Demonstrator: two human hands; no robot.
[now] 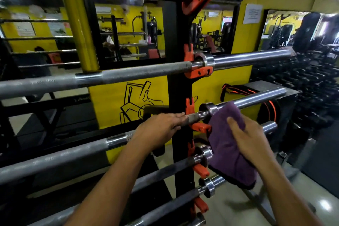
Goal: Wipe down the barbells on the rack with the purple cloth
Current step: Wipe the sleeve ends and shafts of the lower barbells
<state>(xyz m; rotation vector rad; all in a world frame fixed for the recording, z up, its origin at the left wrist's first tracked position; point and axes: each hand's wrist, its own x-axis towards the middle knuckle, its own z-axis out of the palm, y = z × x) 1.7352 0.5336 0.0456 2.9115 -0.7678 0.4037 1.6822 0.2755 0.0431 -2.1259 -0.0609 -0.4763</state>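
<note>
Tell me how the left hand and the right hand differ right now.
The left hand grips the bare shaft of a barbell beside the orange hook; the right hand holds the purple cloth against that bar's sleeve. The left hand's fingers curl round metal; the right hand's lie over fabric. Both work on the same barbell.

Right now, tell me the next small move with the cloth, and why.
Probably slide the purple cloth outward along the barbell's sleeve. The right hand holds it at the collar, the left hand grips the shaft, and the sleeve beyond lies uncovered.
</note>
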